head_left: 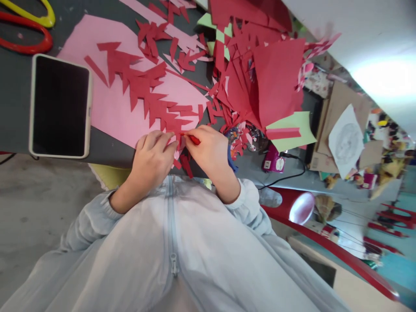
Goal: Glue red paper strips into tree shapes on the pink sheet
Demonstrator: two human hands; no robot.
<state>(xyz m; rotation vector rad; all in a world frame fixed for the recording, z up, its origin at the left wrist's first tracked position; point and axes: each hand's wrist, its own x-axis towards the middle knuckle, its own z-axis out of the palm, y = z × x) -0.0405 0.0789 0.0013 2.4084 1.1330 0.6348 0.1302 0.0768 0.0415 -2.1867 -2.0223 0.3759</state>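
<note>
My right hand [209, 149] pinches a slim red pointed stick [194, 139], pencil-like, its tip at the lower end of a zigzag chain of red paper pieces [138, 91]. That chain runs diagonally over a large pink paper sheet [112, 117]. On the sheet's lower edge lies my left hand [154, 151], fingers bent and resting on the paper, thumb close to the right fingertips. Whether the left fingertips pin a scrap beneath them is hidden. Small red paper scraps [186, 165] lie between and below both hands.
A tablet or phone [61, 106] and red-and-yellow scissors handles [27, 32] are at the left. Red paper sheets [279, 78], cut scraps and a green paper piece [292, 132] crowd the right. Beyond are a purple box [273, 159] with a cable and a red lamp [289, 206].
</note>
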